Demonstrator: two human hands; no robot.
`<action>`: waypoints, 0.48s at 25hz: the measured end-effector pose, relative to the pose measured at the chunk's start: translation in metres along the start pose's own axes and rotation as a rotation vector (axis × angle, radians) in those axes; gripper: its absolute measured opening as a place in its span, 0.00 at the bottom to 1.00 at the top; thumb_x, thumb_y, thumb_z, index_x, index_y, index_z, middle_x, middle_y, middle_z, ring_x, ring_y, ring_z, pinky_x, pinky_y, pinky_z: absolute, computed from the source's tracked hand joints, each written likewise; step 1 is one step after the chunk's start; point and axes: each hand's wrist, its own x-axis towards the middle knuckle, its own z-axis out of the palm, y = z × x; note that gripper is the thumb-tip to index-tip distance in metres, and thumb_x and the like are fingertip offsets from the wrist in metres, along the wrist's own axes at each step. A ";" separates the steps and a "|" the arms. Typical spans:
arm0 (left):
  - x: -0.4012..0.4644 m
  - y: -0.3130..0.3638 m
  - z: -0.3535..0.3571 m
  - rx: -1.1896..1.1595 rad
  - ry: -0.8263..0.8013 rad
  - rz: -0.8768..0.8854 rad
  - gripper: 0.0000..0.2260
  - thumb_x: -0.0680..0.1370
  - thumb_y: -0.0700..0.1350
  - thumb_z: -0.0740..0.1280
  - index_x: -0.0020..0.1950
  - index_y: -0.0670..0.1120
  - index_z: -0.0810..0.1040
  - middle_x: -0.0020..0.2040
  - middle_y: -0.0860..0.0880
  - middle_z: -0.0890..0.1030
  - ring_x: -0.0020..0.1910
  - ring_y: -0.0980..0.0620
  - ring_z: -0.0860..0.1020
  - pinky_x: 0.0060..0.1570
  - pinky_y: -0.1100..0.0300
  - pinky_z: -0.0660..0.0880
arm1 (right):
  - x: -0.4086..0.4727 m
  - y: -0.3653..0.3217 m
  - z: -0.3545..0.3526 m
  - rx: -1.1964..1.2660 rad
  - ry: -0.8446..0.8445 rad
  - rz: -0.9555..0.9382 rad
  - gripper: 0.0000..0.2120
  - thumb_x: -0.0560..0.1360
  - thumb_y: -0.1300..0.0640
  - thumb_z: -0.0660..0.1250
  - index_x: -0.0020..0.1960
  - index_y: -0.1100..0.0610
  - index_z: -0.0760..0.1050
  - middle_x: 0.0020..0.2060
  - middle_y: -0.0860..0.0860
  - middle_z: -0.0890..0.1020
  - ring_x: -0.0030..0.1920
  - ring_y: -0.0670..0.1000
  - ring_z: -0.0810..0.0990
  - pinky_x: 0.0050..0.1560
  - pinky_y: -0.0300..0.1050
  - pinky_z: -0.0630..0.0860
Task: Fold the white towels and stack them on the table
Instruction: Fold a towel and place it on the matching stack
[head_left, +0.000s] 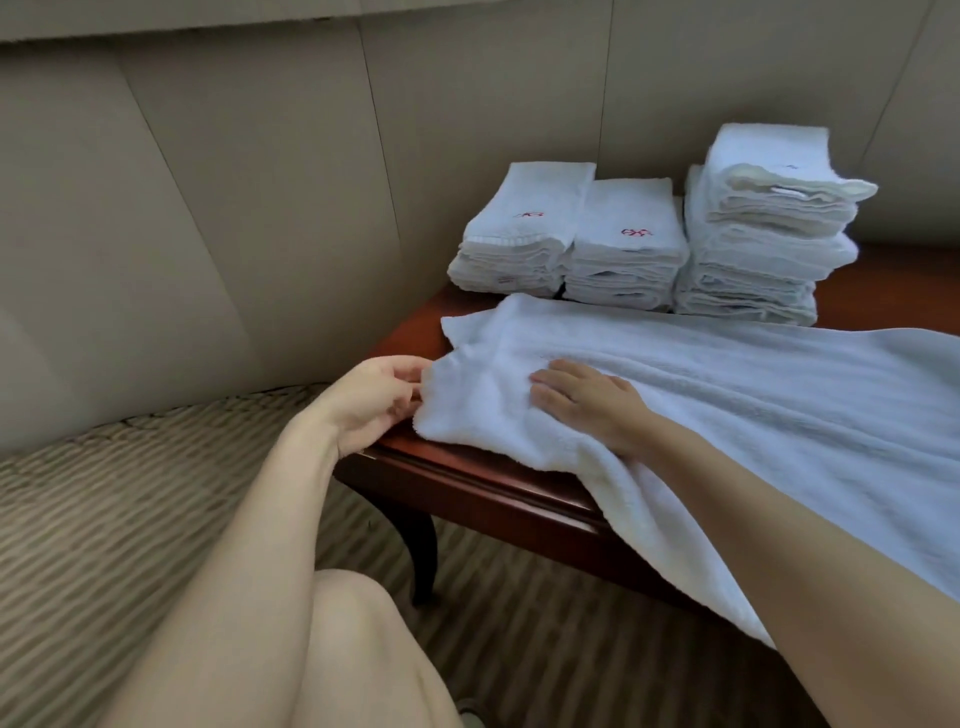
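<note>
A large white towel (727, 395) lies spread over the dark wooden table (467, 483), and its near side hangs over the front edge. My left hand (374, 400) pinches the towel's left end at the table's left corner. My right hand (587, 400) presses flat on the towel just to the right, fingers straight. Behind the towel stand three stacks of folded white towels: a left stack (519, 234) and a middle stack (628, 249), both with red embroidery on top, and a taller right stack (763, 223).
A beige padded wall (260, 182) runs behind and left of the table. Striped carpet (130, 519) covers the floor. The table's curved leg (421, 551) stands below the left corner. My knee (353, 623) is at the bottom centre.
</note>
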 end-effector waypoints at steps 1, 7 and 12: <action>0.002 -0.002 -0.001 0.125 0.048 0.012 0.22 0.72 0.24 0.54 0.50 0.45 0.79 0.44 0.48 0.83 0.46 0.53 0.79 0.39 0.65 0.75 | 0.000 0.000 0.000 0.006 0.002 0.001 0.19 0.82 0.44 0.50 0.70 0.44 0.66 0.71 0.43 0.64 0.72 0.44 0.59 0.69 0.45 0.53; 0.008 -0.002 -0.001 0.636 0.155 0.231 0.08 0.74 0.36 0.67 0.46 0.49 0.80 0.48 0.54 0.81 0.49 0.58 0.77 0.51 0.60 0.74 | 0.007 0.000 0.002 -0.022 0.016 0.010 0.18 0.82 0.45 0.50 0.69 0.45 0.68 0.69 0.43 0.67 0.71 0.46 0.62 0.67 0.46 0.56; 0.011 0.012 0.012 0.017 0.405 0.354 0.11 0.80 0.38 0.56 0.52 0.49 0.75 0.52 0.51 0.79 0.52 0.56 0.77 0.52 0.63 0.72 | 0.012 0.001 0.001 -0.038 -0.018 0.042 0.20 0.82 0.45 0.48 0.71 0.47 0.64 0.71 0.46 0.64 0.72 0.48 0.60 0.70 0.48 0.55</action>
